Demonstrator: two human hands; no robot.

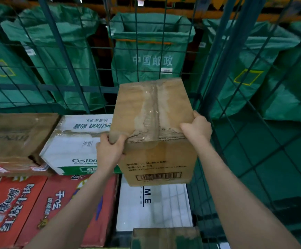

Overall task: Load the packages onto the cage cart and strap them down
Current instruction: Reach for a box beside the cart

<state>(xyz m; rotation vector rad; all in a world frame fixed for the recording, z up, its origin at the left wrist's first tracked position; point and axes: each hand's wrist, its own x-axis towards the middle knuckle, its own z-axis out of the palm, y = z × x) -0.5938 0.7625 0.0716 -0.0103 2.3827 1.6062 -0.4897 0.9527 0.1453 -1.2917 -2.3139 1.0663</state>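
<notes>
The loading looks well under way but not finished. Both hands hold a brown cardboard box (151,112) with a torn, taped top seam at the right side of the cage cart (216,69), close to its green mesh wall. The left hand (110,150) curls its fingers over the box's near left top corner. The right hand (197,128) wraps round the near right top edge, thumb on top. Both are closed firmly on the cardboard. The box hangs over a white carton with dark lettering (164,209); whether its base already touches that carton cannot be told from this angle. Several packages already lie in the cart. A white Cestbon water carton (77,141) sits just left of the held box, and a worn brown carton (15,133) lies further left. Two red printed cartons (11,203) lie side by side in front of these, and part of another brown box (164,238) shows at the bottom edge. So I judge the lower layer largely filled and a second layer begun. This box is yet to be set down, and any further packages are out of view. No strap shows anywhere, so the strapping appears not yet started. Beyond the mesh hang green postal sacks (146,56), which seem to be outside the cart.
</notes>
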